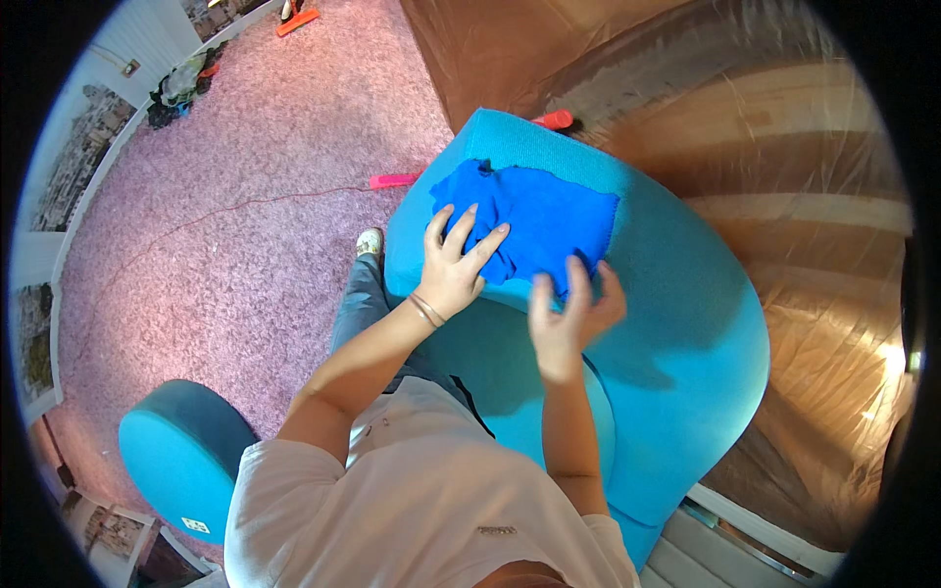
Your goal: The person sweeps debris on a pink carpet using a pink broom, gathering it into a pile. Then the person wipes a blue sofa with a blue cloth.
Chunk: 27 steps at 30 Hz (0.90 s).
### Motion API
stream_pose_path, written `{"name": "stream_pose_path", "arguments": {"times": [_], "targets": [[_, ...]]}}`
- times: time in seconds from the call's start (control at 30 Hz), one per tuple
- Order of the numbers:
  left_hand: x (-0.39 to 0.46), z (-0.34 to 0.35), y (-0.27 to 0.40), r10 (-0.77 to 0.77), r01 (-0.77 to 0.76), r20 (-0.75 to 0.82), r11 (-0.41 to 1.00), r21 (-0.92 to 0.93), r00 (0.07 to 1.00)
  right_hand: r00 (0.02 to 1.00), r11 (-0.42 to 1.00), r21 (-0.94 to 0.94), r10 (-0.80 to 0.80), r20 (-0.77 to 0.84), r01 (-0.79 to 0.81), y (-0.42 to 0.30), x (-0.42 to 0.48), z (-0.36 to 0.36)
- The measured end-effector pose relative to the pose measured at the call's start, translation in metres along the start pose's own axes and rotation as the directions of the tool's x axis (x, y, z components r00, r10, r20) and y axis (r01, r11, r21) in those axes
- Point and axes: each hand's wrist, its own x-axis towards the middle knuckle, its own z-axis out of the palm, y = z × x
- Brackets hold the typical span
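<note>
A bright blue cloth [555, 209] lies partly bunched on the arm of a turquoise upholstered armchair [691, 294]. My left hand [452, 272], with thin bangles at the wrist, rests on the bunched left part of the cloth, fingers spread. At the cloth's near right edge is my right hand [577, 316], blurred, its fingers apart and curved. Whether its fingertips touch the fabric is hard to tell. The far right part of the cloth lies flatter and has a stitched edge.
A turquoise stool [184, 456] stands behind on the left. Pink carpet [220, 176] carries a thin red cord [250, 202], a pink rod [393, 181] and a dark heap [180, 88]. A red cylinder [555, 120] pokes out beyond the chair. Brown plastic sheeting [794, 220] hangs right.
</note>
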Motion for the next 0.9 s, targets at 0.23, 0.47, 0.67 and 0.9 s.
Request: {"name": "stream_pose_path", "arguments": {"times": [0.23, 0.47, 0.67, 0.9], "targets": [[0.049, -0.004, -0.005, 0.028, -0.047, -0.115, 0.986, -0.16, 0.993, 0.96, 0.939, -0.254, -0.181, 0.213, 0.233, -0.008, 0.017, 0.042], [0.007, 0.014, -0.032, -0.455, 0.36, -0.109, 0.81, -0.463, 0.884, 0.891, 0.929, -0.038, -0.342, 0.298, 0.369, -0.055, 0.061, 0.07], [-0.09, 0.043, -0.06, -0.615, 0.58, 0.151, 0.592, -0.559, 0.774, 0.53, 0.65, -0.076, -0.54, 0.654, 0.756, -0.08, -0.002, 0.12], [-0.106, 0.044, -0.08, -0.533, 0.66, 0.391, 0.574, -0.485, 0.75, 0.657, 0.789, 0.001, -0.512, 0.553, 0.614, -0.07, -0.036, 0.135]]}}
